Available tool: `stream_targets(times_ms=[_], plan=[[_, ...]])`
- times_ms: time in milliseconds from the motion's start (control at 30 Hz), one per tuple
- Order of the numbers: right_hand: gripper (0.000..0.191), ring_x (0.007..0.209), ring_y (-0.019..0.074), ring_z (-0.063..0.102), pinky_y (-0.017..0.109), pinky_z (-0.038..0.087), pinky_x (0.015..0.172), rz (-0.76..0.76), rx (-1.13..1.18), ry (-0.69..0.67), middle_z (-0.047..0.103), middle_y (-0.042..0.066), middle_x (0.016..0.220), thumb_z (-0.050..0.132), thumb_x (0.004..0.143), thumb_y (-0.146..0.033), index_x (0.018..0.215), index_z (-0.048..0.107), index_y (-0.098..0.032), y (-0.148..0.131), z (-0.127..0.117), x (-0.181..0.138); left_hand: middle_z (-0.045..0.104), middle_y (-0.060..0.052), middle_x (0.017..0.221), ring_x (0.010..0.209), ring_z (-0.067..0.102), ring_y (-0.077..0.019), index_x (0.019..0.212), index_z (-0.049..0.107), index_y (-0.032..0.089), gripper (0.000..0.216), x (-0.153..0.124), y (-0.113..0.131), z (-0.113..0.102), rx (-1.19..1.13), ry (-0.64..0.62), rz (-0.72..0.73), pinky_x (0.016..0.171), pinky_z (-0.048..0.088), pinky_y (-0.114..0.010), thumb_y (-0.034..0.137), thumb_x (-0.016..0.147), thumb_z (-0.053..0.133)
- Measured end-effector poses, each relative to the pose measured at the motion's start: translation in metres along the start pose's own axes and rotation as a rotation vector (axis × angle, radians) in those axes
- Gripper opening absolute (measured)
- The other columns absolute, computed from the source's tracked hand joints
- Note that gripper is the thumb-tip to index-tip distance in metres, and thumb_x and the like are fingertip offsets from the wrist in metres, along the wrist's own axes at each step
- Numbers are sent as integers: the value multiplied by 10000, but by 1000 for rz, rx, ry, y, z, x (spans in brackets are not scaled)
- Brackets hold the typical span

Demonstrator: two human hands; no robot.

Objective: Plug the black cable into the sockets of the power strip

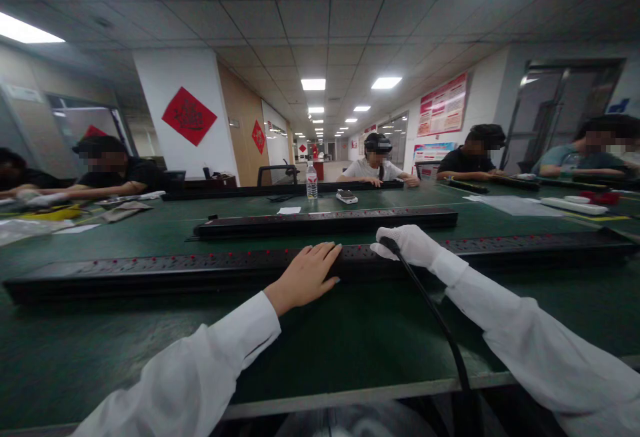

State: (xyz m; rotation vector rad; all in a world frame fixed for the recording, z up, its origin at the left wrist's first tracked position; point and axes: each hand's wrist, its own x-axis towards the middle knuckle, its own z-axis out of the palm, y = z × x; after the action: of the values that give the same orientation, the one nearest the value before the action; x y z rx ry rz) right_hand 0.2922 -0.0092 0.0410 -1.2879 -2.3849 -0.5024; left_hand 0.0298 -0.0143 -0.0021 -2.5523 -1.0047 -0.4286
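Observation:
A long black power strip with red switches lies across the green table in front of me. My bare left hand rests flat on its near edge, fingers together and stretched out. My right hand, in a white glove, is closed on a black cable at the strip's top; the cable runs down over the table's near edge. Both arms wear white sleeves.
A second black strip lies just behind, a third farther back. A water bottle, a small device and paper slips sit mid-table. Several other people work at the far side and both ends.

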Motion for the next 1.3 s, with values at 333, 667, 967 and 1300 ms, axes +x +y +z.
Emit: stream_targets(times_ms=[333, 667, 967, 1300], plan=[[356, 527, 109, 506, 213, 273, 518, -9, -11, 22, 584, -8, 578, 357, 819, -538, 744, 524, -233, 4, 6, 1, 375, -117, 1339, 1205, 373, -246, 1342, 211, 178, 603, 0, 0, 0, 7, -9, 4, 979, 298, -409, 436, 831, 403], [355, 540, 111, 514, 215, 282, 525, -10, 4, 17, 591, -5, 586, 368, 817, -536, 745, 535, -232, 5, 5, 0, 378, -120, 1336, 1204, 374, -248, 1333, 225, 178, 598, -1, 0, 0, 2, -1, 12, 979, 298, -419, 437, 828, 416], [359, 550, 115, 521, 217, 289, 534, -10, 5, 22, 594, -6, 593, 356, 824, -533, 749, 538, -233, 5, 7, 0, 381, -123, 1332, 1205, 373, -248, 1329, 231, 176, 591, -1, 0, -1, -1, -8, 7, 975, 299, -417, 429, 828, 418], [365, 548, 117, 518, 218, 283, 530, -3, 13, 20, 589, -11, 588, 371, 809, -554, 745, 539, -236, 6, 7, 0, 383, -127, 1330, 1204, 374, -249, 1317, 245, 165, 579, -1, 2, -4, 7, -20, 3, 972, 297, -409, 419, 828, 421]])
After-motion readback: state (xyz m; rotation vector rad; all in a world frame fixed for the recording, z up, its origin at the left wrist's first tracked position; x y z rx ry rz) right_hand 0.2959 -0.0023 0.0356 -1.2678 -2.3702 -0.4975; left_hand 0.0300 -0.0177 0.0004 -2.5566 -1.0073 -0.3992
